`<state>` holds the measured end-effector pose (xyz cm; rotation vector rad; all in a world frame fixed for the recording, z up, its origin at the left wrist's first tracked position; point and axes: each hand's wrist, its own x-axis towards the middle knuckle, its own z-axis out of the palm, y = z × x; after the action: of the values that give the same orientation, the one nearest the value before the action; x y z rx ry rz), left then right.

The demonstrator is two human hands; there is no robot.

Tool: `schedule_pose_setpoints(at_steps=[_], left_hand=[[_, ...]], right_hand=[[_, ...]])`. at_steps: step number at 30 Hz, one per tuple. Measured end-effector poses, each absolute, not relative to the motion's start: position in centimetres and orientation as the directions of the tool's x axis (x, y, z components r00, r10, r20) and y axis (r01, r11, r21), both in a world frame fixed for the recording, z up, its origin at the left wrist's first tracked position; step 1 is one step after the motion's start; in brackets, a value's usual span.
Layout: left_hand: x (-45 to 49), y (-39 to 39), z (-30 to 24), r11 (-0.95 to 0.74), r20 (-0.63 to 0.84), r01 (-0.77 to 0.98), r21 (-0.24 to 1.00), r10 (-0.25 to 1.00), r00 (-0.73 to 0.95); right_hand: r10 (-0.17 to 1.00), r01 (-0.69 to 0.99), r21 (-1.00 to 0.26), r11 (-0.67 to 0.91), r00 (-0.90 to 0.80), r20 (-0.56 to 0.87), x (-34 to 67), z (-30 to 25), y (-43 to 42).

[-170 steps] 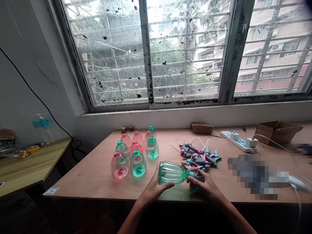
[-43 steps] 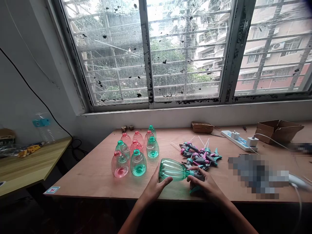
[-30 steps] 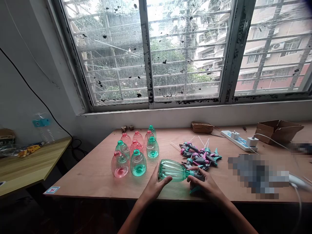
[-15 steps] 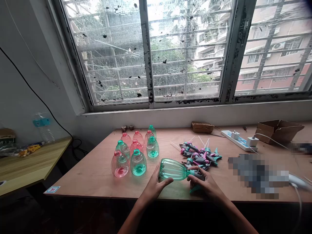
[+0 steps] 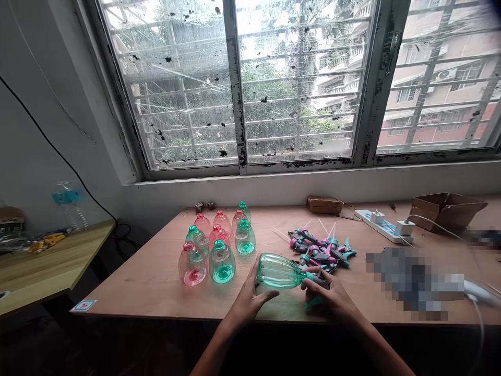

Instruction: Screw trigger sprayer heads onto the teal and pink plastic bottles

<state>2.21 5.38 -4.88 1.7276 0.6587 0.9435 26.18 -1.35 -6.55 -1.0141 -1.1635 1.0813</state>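
A clear green plastic bottle point(image 5: 278, 271) lies on its side in the air above the table's front part, its neck pointing right. My left hand point(image 5: 250, 296) is closed around its base end, thumb below. At the neck, my right hand point(image 5: 331, 293) grips a grey and teal trigger sprayer head point(image 5: 320, 281), which meets the bottle's mouth; fingers hide part of the joint. Behind my right hand is a pile of trigger sprayer heads point(image 5: 319, 248) in pink, teal and grey, with white tubes. To the left stand several empty bottles, among them a green one point(image 5: 222, 263) and a red one point(image 5: 192, 266).
On the wooden table point(image 5: 152, 284), a white power strip point(image 5: 383, 226) with plugs and cables lies at right, near an open cardboard box point(image 5: 446, 211). A brown package point(image 5: 324, 204) sits by the wall. A blurred patch point(image 5: 410, 282) covers something at right.
The bottle has shifted very slightly to the right and turned a little between my hands. Both hands keep their hold, and the other things stay where they were.
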Motion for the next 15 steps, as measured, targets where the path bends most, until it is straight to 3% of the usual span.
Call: schedule_pose_setpoints(at_steps=[15], left_hand=[[2.26,5.37,-4.73,-0.313,0.282,-0.035,0.949,0.796,0.536]], right_hand=[[0.983,-0.138,-0.973,0.185,0.042,0.181,26.22,-6.99,-1.25]])
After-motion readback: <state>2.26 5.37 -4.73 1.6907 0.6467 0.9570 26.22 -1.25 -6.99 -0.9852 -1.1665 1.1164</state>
